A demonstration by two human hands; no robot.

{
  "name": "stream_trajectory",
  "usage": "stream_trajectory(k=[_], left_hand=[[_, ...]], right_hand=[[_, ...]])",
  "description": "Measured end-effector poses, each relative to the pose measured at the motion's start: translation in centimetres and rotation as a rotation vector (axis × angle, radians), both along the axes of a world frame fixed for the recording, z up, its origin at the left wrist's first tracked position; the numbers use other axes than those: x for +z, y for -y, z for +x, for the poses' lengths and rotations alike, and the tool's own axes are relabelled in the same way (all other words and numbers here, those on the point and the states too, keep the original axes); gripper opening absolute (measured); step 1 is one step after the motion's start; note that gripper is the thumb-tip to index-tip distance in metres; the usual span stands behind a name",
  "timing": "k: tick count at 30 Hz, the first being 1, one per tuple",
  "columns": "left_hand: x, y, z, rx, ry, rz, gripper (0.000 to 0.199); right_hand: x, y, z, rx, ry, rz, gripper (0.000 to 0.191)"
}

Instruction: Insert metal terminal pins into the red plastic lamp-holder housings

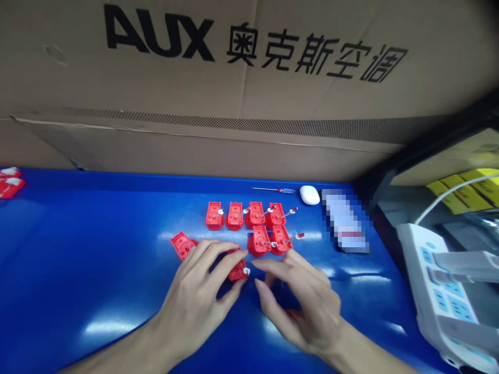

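My left hand (193, 293) is closed on a red plastic housing (236, 271), with the thumb at its near side and the fingers over its far side. A small white piece (246, 271) sits at the housing's right end. Just right of it, my right hand (306, 306) is open, its thumb and index finger apart with nothing visible between them. Beyond my left fingertips lies another red housing (181, 246), tilted and partly covered by the hand. Several similar red housings (256, 214) stand in two rows ahead, many with thin stems sticking out to the right.
Behind the blue tabletop (97, 249) rises a large printed cardboard box (218, 93). A thin screwdriver (278, 190), a white rounded case (310, 195) and a blurred-out phone-like slab (346, 221) lie at the back right. A white power strip (432, 291) with plugs is at right; red-and-white pieces (11, 183) lie far left.
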State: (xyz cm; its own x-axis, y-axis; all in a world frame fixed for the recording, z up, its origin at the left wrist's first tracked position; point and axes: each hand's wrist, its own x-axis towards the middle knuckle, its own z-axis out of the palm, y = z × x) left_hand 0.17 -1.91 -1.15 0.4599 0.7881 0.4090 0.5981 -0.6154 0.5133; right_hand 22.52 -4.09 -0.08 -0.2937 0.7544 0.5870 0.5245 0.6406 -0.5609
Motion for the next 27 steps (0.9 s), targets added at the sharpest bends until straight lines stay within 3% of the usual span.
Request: stream_trajectory(k=[6, 21, 27], left_hand=[[-0.9, -0.5, -0.5, -0.012, 0.009, 0.009, 0.042], [-2.0, -0.7, -0.7, -0.007, 0.018, 0.073, 0.045], [-2.2, -0.9, -0.4, 0.0, -0.007, 0.068, 0.043]], right_hand=[[0.8, 0.2, -0.1, -0.082, -0.049, 0.075, 0.032], [-0.3, 0.9, -0.6, 0.024, 0.025, 0.084, 0.028], [0.3, 1.3, -1.5, 0.081, 0.093, 0.118, 0.023]])
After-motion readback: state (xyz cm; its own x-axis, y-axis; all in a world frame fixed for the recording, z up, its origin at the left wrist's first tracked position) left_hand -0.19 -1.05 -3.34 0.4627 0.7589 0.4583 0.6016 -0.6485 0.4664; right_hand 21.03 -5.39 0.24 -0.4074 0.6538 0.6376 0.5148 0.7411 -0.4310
